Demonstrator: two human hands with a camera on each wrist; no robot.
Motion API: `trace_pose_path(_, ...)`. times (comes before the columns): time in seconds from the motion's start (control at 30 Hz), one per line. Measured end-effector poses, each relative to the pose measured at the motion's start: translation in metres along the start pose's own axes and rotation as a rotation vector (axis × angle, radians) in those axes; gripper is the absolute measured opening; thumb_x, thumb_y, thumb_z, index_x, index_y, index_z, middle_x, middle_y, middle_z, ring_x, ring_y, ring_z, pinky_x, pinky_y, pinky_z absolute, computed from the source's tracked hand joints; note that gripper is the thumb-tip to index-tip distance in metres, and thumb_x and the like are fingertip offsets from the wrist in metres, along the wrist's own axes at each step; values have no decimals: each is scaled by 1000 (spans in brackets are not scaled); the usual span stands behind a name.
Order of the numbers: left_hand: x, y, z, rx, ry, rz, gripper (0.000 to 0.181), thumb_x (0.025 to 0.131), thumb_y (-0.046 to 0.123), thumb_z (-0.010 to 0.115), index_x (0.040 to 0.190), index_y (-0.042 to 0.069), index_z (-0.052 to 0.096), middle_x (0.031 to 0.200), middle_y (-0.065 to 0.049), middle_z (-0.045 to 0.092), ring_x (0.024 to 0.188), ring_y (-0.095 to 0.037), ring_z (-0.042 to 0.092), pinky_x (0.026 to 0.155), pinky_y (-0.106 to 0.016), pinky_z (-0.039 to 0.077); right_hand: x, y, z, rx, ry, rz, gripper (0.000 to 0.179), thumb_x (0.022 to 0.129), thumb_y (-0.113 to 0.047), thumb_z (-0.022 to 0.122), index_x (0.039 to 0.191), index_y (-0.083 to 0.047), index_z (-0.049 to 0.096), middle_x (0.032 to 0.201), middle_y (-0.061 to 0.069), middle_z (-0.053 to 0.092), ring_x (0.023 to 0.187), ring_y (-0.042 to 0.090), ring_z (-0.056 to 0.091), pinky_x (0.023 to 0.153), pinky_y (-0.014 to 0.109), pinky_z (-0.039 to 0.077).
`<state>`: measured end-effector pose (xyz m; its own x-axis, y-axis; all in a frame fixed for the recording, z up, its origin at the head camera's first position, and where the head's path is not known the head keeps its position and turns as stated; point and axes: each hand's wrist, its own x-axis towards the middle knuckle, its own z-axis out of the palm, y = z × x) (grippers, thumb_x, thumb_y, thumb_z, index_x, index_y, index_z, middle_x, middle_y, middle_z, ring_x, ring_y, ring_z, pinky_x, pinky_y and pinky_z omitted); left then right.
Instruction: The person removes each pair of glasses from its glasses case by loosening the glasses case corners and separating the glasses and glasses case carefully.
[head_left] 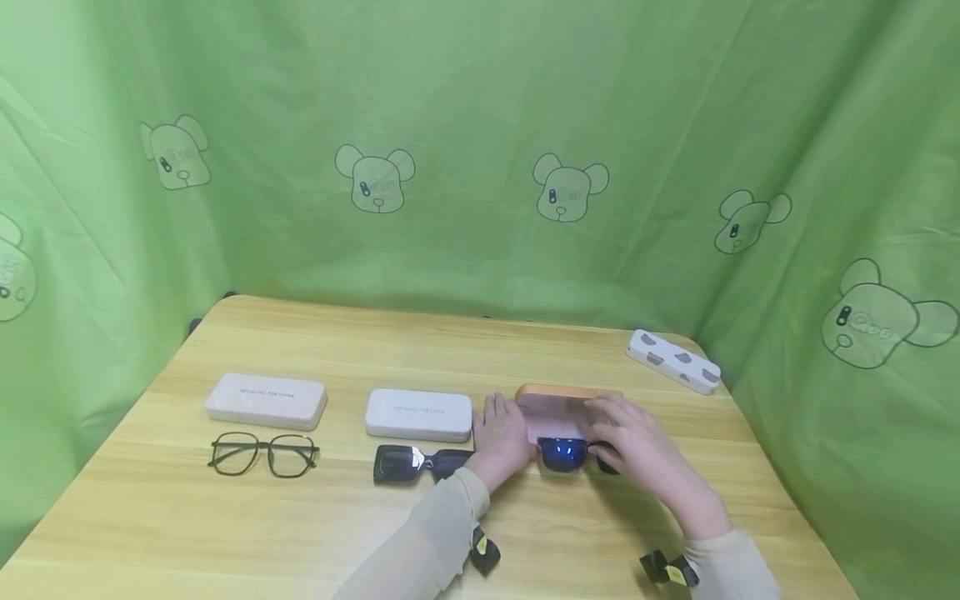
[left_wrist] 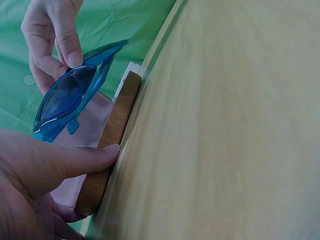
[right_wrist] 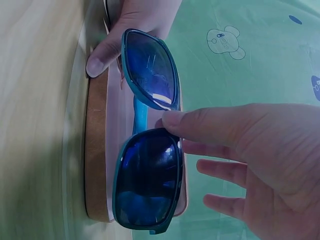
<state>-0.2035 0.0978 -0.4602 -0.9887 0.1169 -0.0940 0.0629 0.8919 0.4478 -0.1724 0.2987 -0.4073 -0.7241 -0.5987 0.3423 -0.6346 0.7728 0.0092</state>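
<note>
A brown glasses case [left_wrist: 119, 117] with a pale pink lining lies open on the table. My left hand [head_left: 504, 433] grips its left end, the thumb on the brown outer side. Sunglasses with a blue frame and dark blue mirrored lenses [right_wrist: 150, 185] are over the open case. My right hand [right_wrist: 240, 150] pinches them at the bridge between thumb and fingers, the other fingers spread. In the left wrist view the sunglasses are tilted above the lining, and one folded temple shows. Part of the case is hidden behind both hands in the head view.
Left of my hands lie dark rectangular sunglasses [head_left: 400, 464] below a white case [head_left: 418, 415]. Further left, black-framed eyeglasses [head_left: 262, 455] lie below another pale case [head_left: 266, 402]. A spotted white case [head_left: 672, 361] sits at the table's back right corner. Green curtains surround the table [head_left: 360, 350].
</note>
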Motion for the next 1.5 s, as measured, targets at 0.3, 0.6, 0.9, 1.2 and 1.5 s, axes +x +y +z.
trace_pose_path(0.3, 0, -1, -3, 11, -5, 0, 93, 74, 44, 80, 144, -1, 39, 157, -20, 31, 148, -34, 27, 121, -58, 20, -3, -2, 0, 18, 32, -54, 20, 67, -12, 84, 80, -16, 70, 124, 20, 63, 115, 41, 59, 93, 65, 48)
trace_pose_path(0.6, 2, -1, -2, 17, 11, -6, 95, 73, 52, 79, 143, 0, 41, 157, -20, 33, 148, -33, 28, 121, -57, 21, -5, -2, 3, 49, -18, -72, 25, 67, -13, 84, 89, -14, 72, 117, 16, 68, 111, 41, 62, 91, 64, 50)
trace_pose_path(0.9, 3, -1, -1, 28, 0, -19, 101, 70, 55, 80, 144, 0, 40, 158, -19, 31, 149, -32, 26, 121, -57, 19, -4, -4, 5, 77, -72, -103, 17, 68, -14, 84, 78, -19, 71, 114, 14, 69, 107, 36, 64, 91, 58, 53)
trace_pose_path(1.2, 4, 0, 1, 44, -14, -29, 103, 70, 57, 79, 146, 1, 37, 158, -18, 31, 149, -31, 26, 122, -56, 19, -4, -4, 12, 76, -106, -128, 14, 68, -16, 83, 76, -20, 72, 111, 11, 69, 103, 29, 65, 89, 48, 57)
trace_pose_path(1.5, 5, 0, 4, 51, -4, -22, 103, 70, 58, 79, 145, 1, 39, 157, -18, 33, 149, -31, 27, 121, -56, 21, -6, -9, 12, 92, -137, -109, 14, 69, -15, 82, 74, -21, 71, 110, 9, 68, 102, 28, 63, 82, 51, 56)
